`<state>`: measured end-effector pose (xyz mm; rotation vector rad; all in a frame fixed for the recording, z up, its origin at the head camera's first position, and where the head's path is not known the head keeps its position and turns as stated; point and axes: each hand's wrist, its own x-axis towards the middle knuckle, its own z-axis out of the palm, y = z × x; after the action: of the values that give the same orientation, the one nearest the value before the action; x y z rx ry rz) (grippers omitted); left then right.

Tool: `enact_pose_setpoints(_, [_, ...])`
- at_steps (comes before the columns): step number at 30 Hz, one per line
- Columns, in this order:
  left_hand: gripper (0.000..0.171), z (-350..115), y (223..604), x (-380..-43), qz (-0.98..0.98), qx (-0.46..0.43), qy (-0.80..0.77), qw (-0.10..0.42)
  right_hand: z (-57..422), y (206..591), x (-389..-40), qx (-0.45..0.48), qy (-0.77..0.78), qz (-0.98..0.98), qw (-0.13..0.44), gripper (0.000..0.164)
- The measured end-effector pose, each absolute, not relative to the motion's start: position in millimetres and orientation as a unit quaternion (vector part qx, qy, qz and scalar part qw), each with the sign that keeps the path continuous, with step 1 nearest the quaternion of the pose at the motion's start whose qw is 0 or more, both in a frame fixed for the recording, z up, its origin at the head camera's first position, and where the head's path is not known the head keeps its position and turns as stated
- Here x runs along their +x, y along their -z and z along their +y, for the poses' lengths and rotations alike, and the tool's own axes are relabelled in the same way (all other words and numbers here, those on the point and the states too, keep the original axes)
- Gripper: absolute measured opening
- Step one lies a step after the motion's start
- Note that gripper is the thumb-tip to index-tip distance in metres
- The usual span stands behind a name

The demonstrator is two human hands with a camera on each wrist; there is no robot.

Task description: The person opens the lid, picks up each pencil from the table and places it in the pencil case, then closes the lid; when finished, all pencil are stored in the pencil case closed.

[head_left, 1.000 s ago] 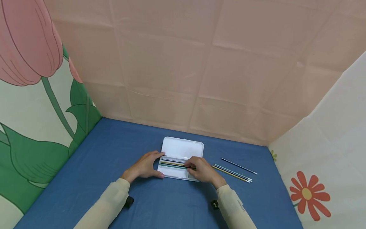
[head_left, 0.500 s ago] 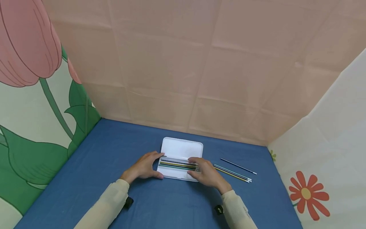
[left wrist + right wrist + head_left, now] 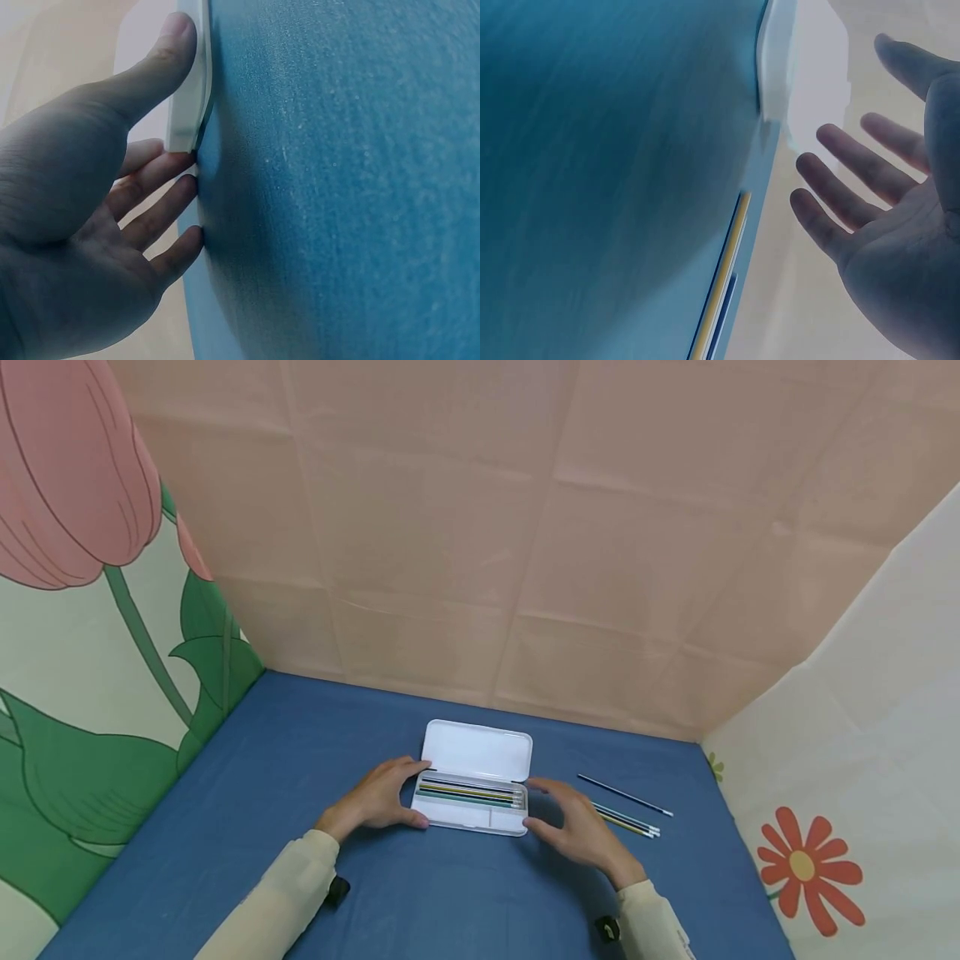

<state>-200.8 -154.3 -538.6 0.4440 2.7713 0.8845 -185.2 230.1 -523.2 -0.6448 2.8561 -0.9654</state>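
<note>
A white pencil case (image 3: 452,812) lies with its lid (image 3: 477,750) raised behind it. Several slim pencils (image 3: 465,793), dark, yellow and green, lie side by side inside it. My left hand (image 3: 382,795) holds the case's left end, thumb at the front edge and index finger at the back corner. In the left wrist view the thumb presses along the case wall (image 3: 180,131), the other fingers spread behind it. At the right end my right hand (image 3: 581,828) holds nothing, its fingers spread and loosely bent, fingertips close to the case's edge.
More pencils with white ends (image 3: 628,820) lie together on the blue cloth (image 3: 450,893), right of the case and partly behind my right hand. A single dark pencil (image 3: 625,795) lies farther back. A beige wall sheet (image 3: 480,568) stands behind the table.
My right hand has let go of the pencils in the case and drawn back to the right, past the case's end. The left hand has stayed in place.
</note>
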Motion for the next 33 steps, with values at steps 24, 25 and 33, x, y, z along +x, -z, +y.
enact_pose_setpoints(24, [0.101, -154.6, 540.3, -202.3, 0.936, 0.154, -0.302, 0.094, 339.5, 532.3, -162.6, -0.159, 0.256, 0.952, -0.058, 0.062])
enact_pose_setpoints(25, [0.101, -154.5, 540.0, -202.2, 0.936, 0.154, -0.303, 0.094, 343.8, 533.1, -161.9, -0.157, 0.256, 0.952, -0.064, 0.061])
enact_pose_setpoints(33, [0.102, -153.0, 537.5, -201.9, 0.935, 0.156, -0.304, 0.095, 369.2, 537.9, -159.9, -0.149, 0.236, 0.955, -0.101, 0.056])
